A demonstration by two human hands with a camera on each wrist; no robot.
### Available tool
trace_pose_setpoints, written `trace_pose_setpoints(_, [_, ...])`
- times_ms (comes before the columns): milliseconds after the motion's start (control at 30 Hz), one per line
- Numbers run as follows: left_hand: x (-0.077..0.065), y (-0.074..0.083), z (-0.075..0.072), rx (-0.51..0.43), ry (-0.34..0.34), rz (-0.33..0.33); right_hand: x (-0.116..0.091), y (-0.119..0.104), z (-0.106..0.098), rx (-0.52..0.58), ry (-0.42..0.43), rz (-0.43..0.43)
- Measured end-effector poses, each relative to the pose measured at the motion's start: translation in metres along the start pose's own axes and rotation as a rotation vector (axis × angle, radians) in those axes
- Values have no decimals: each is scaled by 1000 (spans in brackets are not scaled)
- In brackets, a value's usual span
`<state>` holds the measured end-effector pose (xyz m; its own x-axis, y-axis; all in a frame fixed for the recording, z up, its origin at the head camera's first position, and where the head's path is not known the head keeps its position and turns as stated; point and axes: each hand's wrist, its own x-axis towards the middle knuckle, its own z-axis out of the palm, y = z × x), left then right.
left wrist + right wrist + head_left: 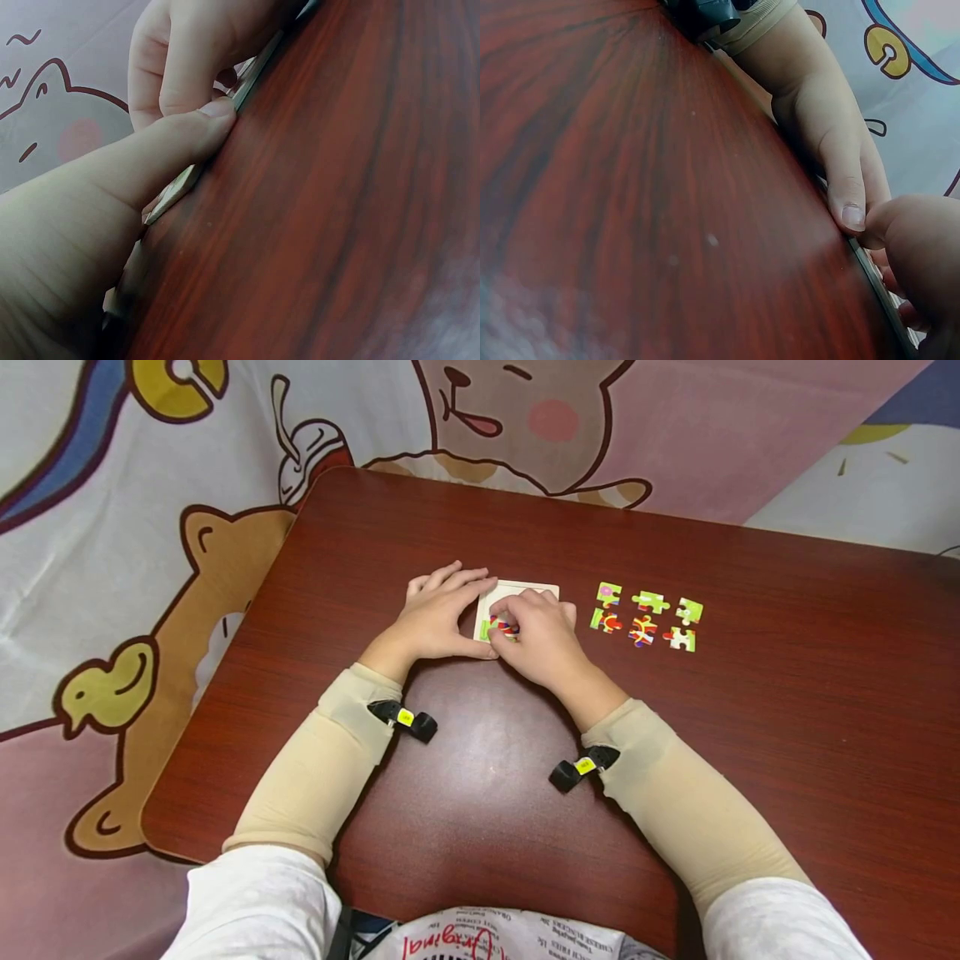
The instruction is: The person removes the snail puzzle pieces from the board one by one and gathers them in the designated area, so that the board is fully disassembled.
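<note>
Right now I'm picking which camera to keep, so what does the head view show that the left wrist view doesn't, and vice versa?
Only the head view: six loose puzzle pieces on the table, right of the board, and the printed shirt.

Only the left wrist view: a low, close look along the near edge of the puzzle board, and wavy lines on the backdrop.

Both: left hand, right hand, board, table and backdrop.

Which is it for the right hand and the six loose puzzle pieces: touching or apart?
Apart. The head view shows a strip of tabletop between the right hand and the nearest loose puzzle pieces.
</note>
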<state>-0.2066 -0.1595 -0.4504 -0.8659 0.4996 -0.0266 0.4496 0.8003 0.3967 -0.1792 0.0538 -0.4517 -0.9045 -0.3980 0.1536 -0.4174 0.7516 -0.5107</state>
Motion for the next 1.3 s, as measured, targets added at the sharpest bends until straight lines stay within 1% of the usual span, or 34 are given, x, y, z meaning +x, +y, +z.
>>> trace_pose_setpoints(700, [0, 0, 0, 0, -2, -4, 1, 2, 0, -3, -30, 1])
trace_pose_setpoints(1300, [0, 1, -1, -3, -5, -3, -2, 2, 0, 27, -6, -9])
